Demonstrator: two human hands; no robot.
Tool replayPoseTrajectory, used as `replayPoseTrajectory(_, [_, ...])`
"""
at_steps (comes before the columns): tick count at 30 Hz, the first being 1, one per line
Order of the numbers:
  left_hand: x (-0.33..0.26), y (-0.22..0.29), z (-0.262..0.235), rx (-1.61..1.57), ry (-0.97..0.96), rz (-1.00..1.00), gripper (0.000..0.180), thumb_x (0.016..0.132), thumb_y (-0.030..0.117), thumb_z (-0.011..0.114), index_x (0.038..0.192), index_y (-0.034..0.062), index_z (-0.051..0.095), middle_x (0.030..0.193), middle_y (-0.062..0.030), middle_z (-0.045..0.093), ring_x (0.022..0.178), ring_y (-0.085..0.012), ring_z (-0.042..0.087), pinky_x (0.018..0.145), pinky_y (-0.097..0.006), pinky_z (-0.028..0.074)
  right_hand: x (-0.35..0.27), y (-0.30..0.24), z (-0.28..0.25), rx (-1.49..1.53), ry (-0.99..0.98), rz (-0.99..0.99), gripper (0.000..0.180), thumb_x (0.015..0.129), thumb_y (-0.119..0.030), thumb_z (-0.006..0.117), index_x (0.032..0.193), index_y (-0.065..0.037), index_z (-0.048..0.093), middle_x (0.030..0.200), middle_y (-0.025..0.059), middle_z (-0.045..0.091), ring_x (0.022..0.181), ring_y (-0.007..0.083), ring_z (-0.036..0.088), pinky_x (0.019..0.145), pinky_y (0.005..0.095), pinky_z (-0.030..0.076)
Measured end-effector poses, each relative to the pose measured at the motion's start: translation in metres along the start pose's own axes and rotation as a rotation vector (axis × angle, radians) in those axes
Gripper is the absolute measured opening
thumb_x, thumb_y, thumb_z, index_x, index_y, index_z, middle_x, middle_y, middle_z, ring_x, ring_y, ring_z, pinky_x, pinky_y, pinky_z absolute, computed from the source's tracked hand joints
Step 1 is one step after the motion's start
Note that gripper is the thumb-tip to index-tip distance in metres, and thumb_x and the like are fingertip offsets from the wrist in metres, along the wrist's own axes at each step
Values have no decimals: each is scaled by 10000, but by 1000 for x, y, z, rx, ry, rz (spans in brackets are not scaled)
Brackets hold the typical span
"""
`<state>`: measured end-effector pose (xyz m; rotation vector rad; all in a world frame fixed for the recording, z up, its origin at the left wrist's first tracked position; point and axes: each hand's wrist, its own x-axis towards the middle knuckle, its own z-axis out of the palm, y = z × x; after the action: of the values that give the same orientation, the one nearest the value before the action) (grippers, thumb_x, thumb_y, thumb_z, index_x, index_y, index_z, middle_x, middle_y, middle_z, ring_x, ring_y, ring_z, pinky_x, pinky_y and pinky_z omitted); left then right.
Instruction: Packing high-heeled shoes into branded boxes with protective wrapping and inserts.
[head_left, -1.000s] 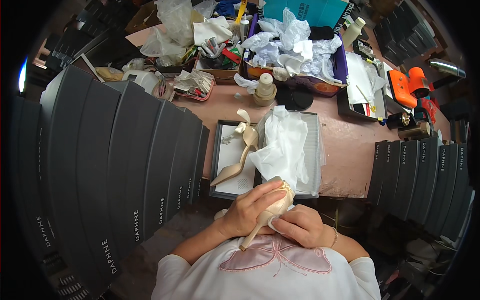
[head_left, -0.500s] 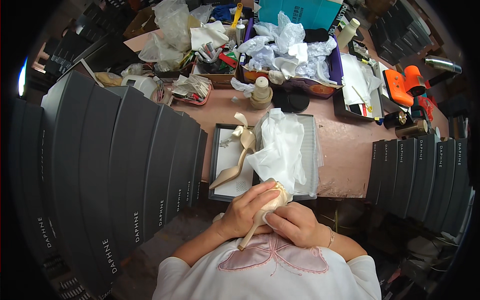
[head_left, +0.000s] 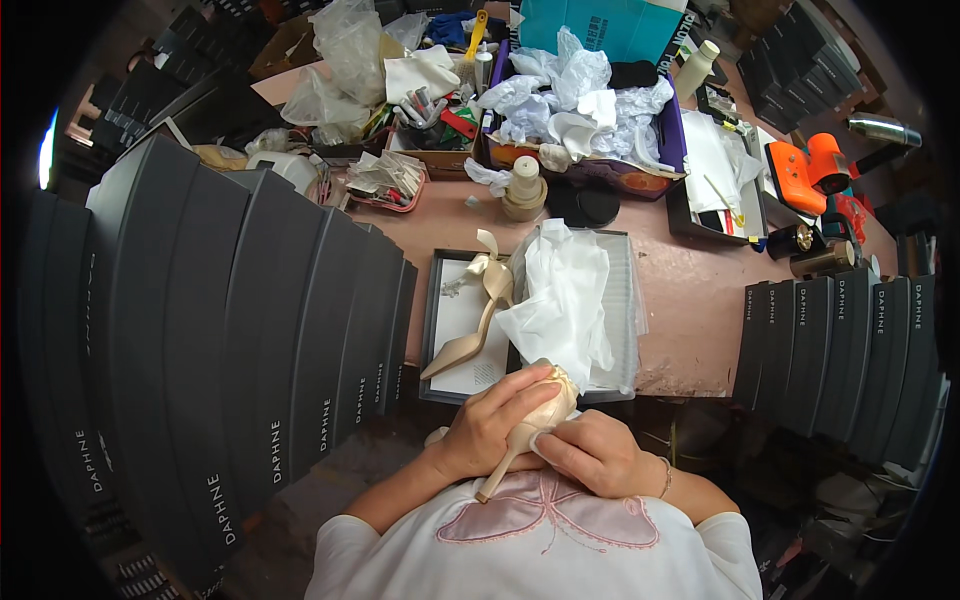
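A beige high-heeled shoe [head_left: 549, 413] is held close to my chest, its slim heel pointing down toward me. My left hand [head_left: 492, 424] wraps round the shoe from the left, fingers over its back part. At the heel's right side, my right hand [head_left: 592, 452] is closed, pinching a small white wad [head_left: 537, 440], perhaps cloth, against the shoe. Just beyond my hands is an open shoebox [head_left: 429, 330] on the table. The matching beige shoe [head_left: 487, 318], with a pale bow, lies on its side in the box's left half. White tissue paper [head_left: 558, 290] is bunched beside it.
Dark shoeboxes [head_left: 270, 330] are stacked high at left, and more shoeboxes [head_left: 840, 350] at right. Along the back of the pink table [head_left: 690, 310] stand a purple box [head_left: 672, 140] of crumpled paper, a dispenser bottle [head_left: 525, 188], a pink tray [head_left: 385, 180] and an orange tool [head_left: 797, 175].
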<state>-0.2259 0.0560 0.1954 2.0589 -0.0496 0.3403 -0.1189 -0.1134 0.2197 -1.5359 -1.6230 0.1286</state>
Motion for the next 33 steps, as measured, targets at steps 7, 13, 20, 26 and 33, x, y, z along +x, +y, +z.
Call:
replayPoseTrajectory(7, [-3, -2, -2, 9, 9, -18, 741, 570, 229, 877, 1217, 51, 563, 1296, -155, 517, 1095, -328, 606, 897, -385, 534, 2, -1, -2, -21, -19, -13, 337, 730, -69, 640, 1048, 38, 616, 895, 115, 581, 686, 218, 565, 576, 330, 455])
replayPoseTrajectory(13, [-4, -1, -1, 21, 15, -16, 737, 569, 226, 875, 1215, 51, 566, 1294, -159, 519, 1094, -329, 607, 898, -387, 532, 2, -1, -2, -28, -48, -11, 352, 729, -69, 639, 1064, 36, 608, 897, 110, 577, 684, 216, 562, 580, 326, 452])
replayPoseTrajectory(20, [-5, -1, 0, 2, 18, -12, 743, 570, 225, 873, 1222, 54, 561, 1294, -154, 519, 1094, -326, 607, 895, -384, 534, 6, -4, -2, -43, -44, -8, 355, 723, -66, 640, 1061, 36, 606, 905, 103, 576, 691, 216, 565, 588, 326, 454])
replayPoseTrajectory(26, [-4, 1, -1, 4, 29, -19, 730, 569, 202, 868, 1213, 51, 560, 1291, -153, 522, 1096, -325, 606, 894, -384, 535, 9, -3, -4, -37, -47, -14, 348, 725, -70, 642, 1058, 29, 612, 913, 104, 580, 694, 215, 567, 600, 326, 458])
replayPoseTrajectory(33, [-7, 1, -1, 13, 21, -19, 737, 568, 208, 871, 1216, 45, 559, 1288, -159, 522, 1093, -327, 607, 900, -386, 532, 9, -4, -5, -40, -60, -22, 355, 729, -73, 641, 1067, 34, 616, 930, 108, 583, 684, 214, 557, 599, 327, 454])
